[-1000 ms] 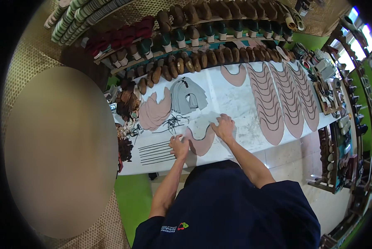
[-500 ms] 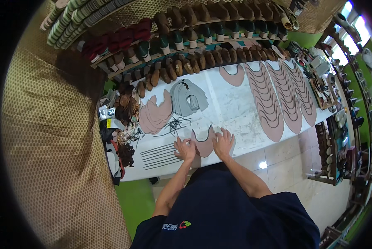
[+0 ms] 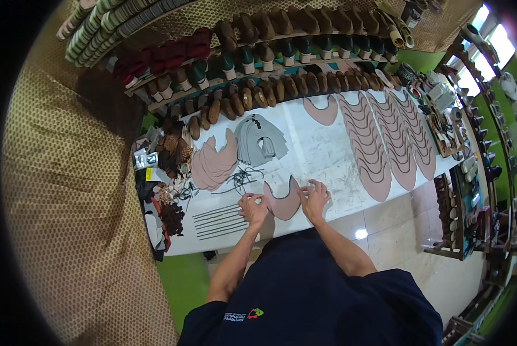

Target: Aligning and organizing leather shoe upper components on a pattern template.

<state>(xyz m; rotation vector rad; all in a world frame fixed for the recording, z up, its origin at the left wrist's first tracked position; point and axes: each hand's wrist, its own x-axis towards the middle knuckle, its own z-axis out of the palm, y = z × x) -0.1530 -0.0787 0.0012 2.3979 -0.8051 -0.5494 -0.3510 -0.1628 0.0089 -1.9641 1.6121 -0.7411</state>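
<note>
A pink leather-like U-shaped shoe-upper piece [image 3: 284, 207] lies near the table's front edge, with dark edging along its inner curve. My left hand [image 3: 253, 210] is at the piece's left arm, thumb and forefinger pinched together at its edge. Beside the right arm of the piece is my right hand [image 3: 314, 203], its fingers apart and the thumb side near the edge. Whether the right fingertips touch the piece is too small to tell. Several thin dark strips [image 3: 218, 222] lie in parallel rows to the left of my left hand.
Left of centre lie stacked pink pieces [image 3: 213, 164], grey pieces [image 3: 249, 144] and tangled dark cord [image 3: 244, 179]. Edged pink pieces [image 3: 367, 150] overlap in columns at right. Shoe lasts [image 3: 258, 97] line the back of the white table [image 3: 322, 158]; a rack [image 3: 463, 219] stands right.
The view has shifted slightly. My right hand has moved a little away from the pink piece, showing more of its right arm. The left hand stays at the left edge.
</note>
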